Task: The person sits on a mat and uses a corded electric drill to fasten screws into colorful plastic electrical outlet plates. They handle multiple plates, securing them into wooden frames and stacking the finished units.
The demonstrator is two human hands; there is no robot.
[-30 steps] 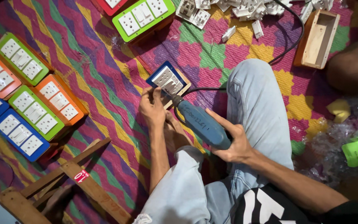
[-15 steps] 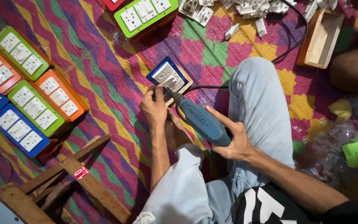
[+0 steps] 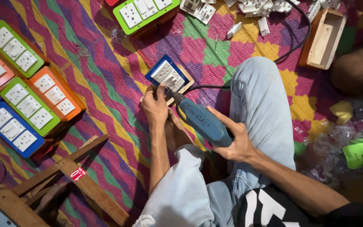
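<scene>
A blue-faced switch board [image 3: 167, 75] on a small wooden box lies on the mat in front of my knees. My left hand [image 3: 155, 107] grips its near edge and holds it down. My right hand [image 3: 237, 144] is wrapped around a blue electric screwdriver [image 3: 202, 122], whose tip meets the board's near right corner. A black cable [image 3: 290, 46] runs from the tool up and away to the top right.
Finished green, orange and blue switch boards [image 3: 26, 105] lie in rows at the left, another green one [image 3: 145, 12] at the top. Loose white sockets [image 3: 255, 10] and an open wooden box [image 3: 323, 40] sit at top right. A wooden frame [image 3: 80, 176] lies bottom left.
The view has shifted slightly; both hands stay in place, the left on the board and the right pressing the screwdriver to its corner.
</scene>
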